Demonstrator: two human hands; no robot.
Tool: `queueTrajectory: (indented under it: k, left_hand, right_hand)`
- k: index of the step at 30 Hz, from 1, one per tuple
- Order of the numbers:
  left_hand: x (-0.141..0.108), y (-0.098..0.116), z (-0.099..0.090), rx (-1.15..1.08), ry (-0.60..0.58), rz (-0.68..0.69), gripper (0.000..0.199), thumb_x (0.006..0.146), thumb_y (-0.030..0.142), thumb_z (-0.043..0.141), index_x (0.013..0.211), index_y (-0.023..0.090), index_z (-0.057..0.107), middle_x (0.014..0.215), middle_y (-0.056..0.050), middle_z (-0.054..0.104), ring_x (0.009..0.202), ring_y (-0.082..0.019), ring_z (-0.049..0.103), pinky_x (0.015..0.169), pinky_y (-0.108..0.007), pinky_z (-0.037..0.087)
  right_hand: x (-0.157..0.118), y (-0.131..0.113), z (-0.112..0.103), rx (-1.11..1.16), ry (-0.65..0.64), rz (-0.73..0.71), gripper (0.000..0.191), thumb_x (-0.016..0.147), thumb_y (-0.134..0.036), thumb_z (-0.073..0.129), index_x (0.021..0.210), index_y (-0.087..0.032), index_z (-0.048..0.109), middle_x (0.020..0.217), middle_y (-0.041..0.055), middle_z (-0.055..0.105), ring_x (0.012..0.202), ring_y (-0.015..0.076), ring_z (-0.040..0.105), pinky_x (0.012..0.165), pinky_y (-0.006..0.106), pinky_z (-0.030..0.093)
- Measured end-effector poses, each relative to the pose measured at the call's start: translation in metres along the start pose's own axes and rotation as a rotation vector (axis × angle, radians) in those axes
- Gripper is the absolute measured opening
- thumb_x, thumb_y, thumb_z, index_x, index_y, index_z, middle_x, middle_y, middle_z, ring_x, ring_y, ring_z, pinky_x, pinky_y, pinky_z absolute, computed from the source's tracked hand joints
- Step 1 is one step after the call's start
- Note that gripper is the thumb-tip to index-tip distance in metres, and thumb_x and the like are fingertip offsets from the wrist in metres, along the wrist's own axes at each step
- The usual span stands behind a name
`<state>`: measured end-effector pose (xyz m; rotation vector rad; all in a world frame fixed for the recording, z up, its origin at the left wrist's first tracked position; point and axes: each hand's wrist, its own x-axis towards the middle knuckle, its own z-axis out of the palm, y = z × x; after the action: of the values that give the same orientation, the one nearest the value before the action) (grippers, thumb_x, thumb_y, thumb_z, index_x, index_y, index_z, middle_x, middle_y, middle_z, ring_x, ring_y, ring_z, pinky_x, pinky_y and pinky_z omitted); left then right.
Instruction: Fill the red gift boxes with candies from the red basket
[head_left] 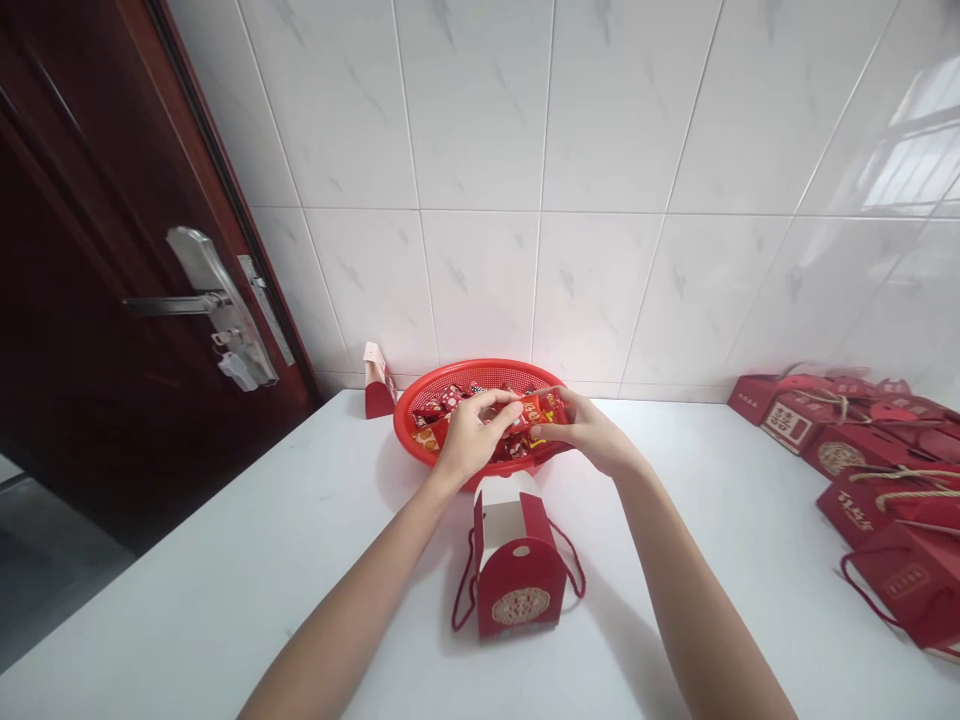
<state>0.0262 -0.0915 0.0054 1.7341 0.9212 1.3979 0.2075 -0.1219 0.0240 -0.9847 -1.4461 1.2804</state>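
Note:
Both hands are over a red plastic basket [412, 385] filled with small wrapped items. My right hand [592, 430] is closed on red and orange wrapped packets [546, 408]. The fingertips of my left hand [476, 430] are pressed together at the left end of these packets; the exact grip is partly hidden. In front of the basket, between my forearms, stands a red gift box [521, 595] with a round gold emblem. Its top flaps are raised, its pale inside shows, and a dark red cord hangs at each side.
A small red and white box [379, 385] stands left of the basket by the tiled wall. Several red gift boxes [847, 450] with cords crowd the right side of the white table [300, 560]. A dark door [97, 250] is at the left.

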Motion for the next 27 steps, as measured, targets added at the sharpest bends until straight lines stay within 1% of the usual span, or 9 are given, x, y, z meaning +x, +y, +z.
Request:
queueTrajectory:
  k: [2, 4, 7, 9, 13, 18, 20, 23, 27]
  left_hand:
    - [0.001, -0.001, -0.001, 0.012, 0.026, 0.013, 0.024, 0.08, 0.04, 0.07, 0.089, 0.018, 0.075, 0.092, -0.005, 0.075, 0.085, -0.02, 0.068, 0.079, -0.031, 0.052]
    - [0.001, -0.002, -0.001, 0.014, 0.052, 0.021, 0.023, 0.08, 0.039, 0.069, 0.088, 0.018, 0.075, 0.093, -0.006, 0.075, 0.087, -0.021, 0.068, 0.082, -0.031, 0.051]
    - [0.002, -0.002, -0.002, 0.005, 0.078, 0.018, 0.023, 0.079, 0.039, 0.069, 0.087, 0.018, 0.074, 0.092, -0.005, 0.075, 0.087, -0.021, 0.067, 0.08, -0.03, 0.051]
    - [0.002, -0.002, -0.002, 0.004, 0.085, 0.01, 0.023, 0.08, 0.039, 0.068, 0.087, 0.018, 0.074, 0.091, -0.005, 0.075, 0.085, -0.02, 0.066, 0.077, -0.029, 0.051]
    - [-0.001, 0.0, 0.002, 0.0, 0.091, 0.026, 0.023, 0.082, 0.039, 0.067, 0.088, 0.018, 0.073, 0.091, -0.005, 0.075, 0.082, -0.019, 0.066, 0.074, -0.028, 0.05]
    - [-0.006, 0.002, 0.008, -0.007, 0.141, 0.129, 0.02, 0.082, 0.037, 0.068, 0.088, 0.02, 0.076, 0.097, -0.007, 0.074, 0.092, -0.021, 0.067, 0.08, -0.03, 0.051]
    - [-0.006, 0.003, 0.007, -0.05, 0.139, 0.091, 0.02, 0.079, 0.037, 0.071, 0.085, 0.02, 0.077, 0.094, -0.006, 0.075, 0.09, -0.022, 0.068, 0.08, -0.031, 0.052]
    - [-0.004, 0.006, 0.002, -0.153, 0.112, -0.025, 0.021, 0.073, 0.038, 0.075, 0.082, 0.019, 0.077, 0.087, -0.005, 0.075, 0.086, -0.022, 0.068, 0.078, -0.032, 0.052]
    - [-0.002, 0.015, -0.008, -0.176, 0.076, -0.068, 0.021, 0.072, 0.038, 0.077, 0.079, 0.018, 0.076, 0.081, -0.004, 0.073, 0.079, -0.019, 0.066, 0.076, -0.031, 0.051]
  right_hand:
    - [0.0, -0.001, 0.0, 0.05, -0.032, -0.004, 0.046, 0.067, -0.03, 0.086, 0.107, -0.022, 0.064, 0.096, 0.0032, 0.074, 0.089, 0.0239, 0.071, 0.079, 0.039, 0.057]
    - [0.001, -0.001, 0.0, 0.118, -0.04, -0.006, 0.045, 0.07, -0.035, 0.085, 0.109, -0.022, 0.065, 0.101, 0.0048, 0.074, 0.093, 0.0239, 0.071, 0.079, 0.037, 0.057]
    - [0.003, 0.002, 0.0, 0.205, -0.011, -0.001, 0.038, 0.076, -0.043, 0.08, 0.105, -0.022, 0.068, 0.103, 0.0066, 0.074, 0.093, 0.0239, 0.071, 0.078, 0.035, 0.056]
    - [0.006, 0.005, 0.002, 0.24, 0.003, 0.004, 0.035, 0.077, -0.045, 0.08, 0.101, -0.022, 0.068, 0.102, 0.0068, 0.074, 0.093, 0.0239, 0.071, 0.079, 0.034, 0.056]
    - [0.009, 0.011, 0.014, 0.216, 0.018, -0.023, 0.035, 0.079, -0.048, 0.078, 0.099, -0.021, 0.066, 0.103, 0.0064, 0.073, 0.099, 0.0243, 0.069, 0.082, 0.035, 0.055]
    - [0.012, 0.017, 0.028, 0.192, 0.041, -0.091, 0.046, 0.076, -0.052, 0.08, 0.107, -0.021, 0.064, 0.105, 0.0069, 0.072, 0.102, 0.0246, 0.068, 0.087, 0.039, 0.055]
    - [0.011, 0.017, 0.027, 0.2, 0.042, -0.104, 0.051, 0.073, -0.048, 0.083, 0.112, -0.023, 0.061, 0.105, 0.0063, 0.072, 0.099, 0.0241, 0.069, 0.088, 0.039, 0.055]
    - [0.009, 0.015, 0.024, 0.179, -0.009, -0.101, 0.057, 0.068, -0.041, 0.087, 0.115, -0.025, 0.059, 0.099, 0.0037, 0.072, 0.093, 0.0232, 0.07, 0.086, 0.04, 0.056]
    - [0.004, 0.007, 0.026, 0.13, -0.023, -0.121, 0.058, 0.064, -0.035, 0.09, 0.112, -0.027, 0.058, 0.092, -0.0002, 0.069, 0.084, 0.0201, 0.068, 0.08, 0.038, 0.057]
